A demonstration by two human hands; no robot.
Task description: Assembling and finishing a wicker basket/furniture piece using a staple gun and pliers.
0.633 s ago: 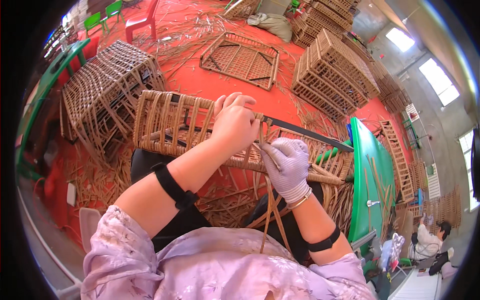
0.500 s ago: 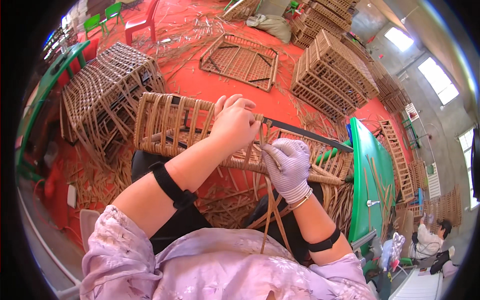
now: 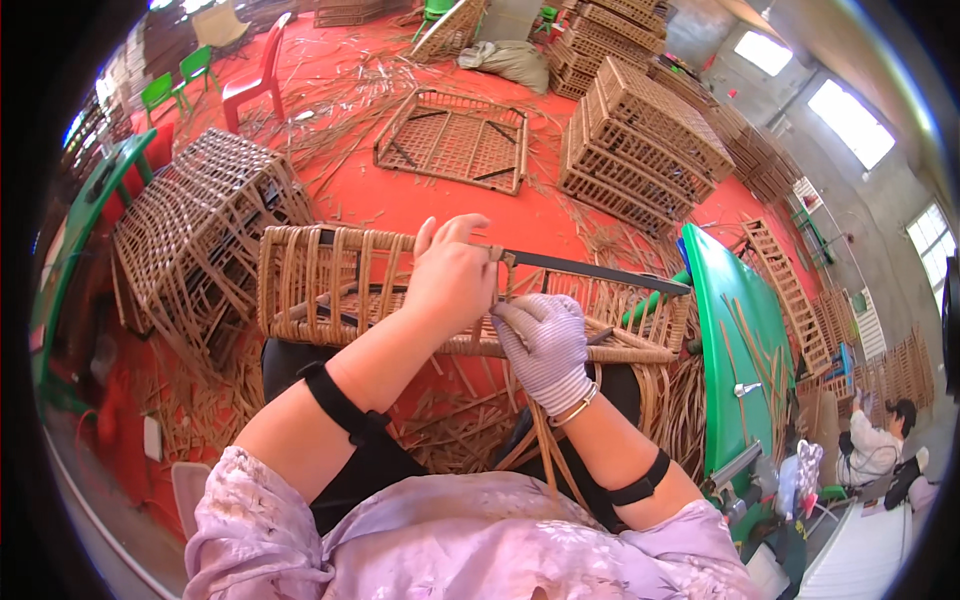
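A half-woven wicker basket (image 3: 310, 290) lies across my lap, with black metal bars along its frame. My left hand (image 3: 448, 278), bare, is bent over the basket's upper rail, its fingers partly hidden behind it. Beside it, my right hand (image 3: 545, 342) wears a thin striped glove and pinches a wicker strip (image 3: 508, 272) where it wraps the black bar (image 3: 600, 270). Loose tan strips (image 3: 548, 440) hang below the right hand toward my lap. To the left of my hands the rail is wrapped in strips; on the right the bar shows bare.
A green table (image 3: 735, 340) carrying loose strips stands at the right. Another wicker basket (image 3: 210, 220) is at the left, a shallow frame (image 3: 455, 140) lies ahead, and stacked baskets (image 3: 645, 140) stand beyond. Strip scraps (image 3: 450, 430) litter the red floor. A person (image 3: 875, 440) sits at far right.
The view has shifted a little, so the basket and my hands appear lower and further left. My right hand has come closer beneath the left at the bar, still pinching the strip.
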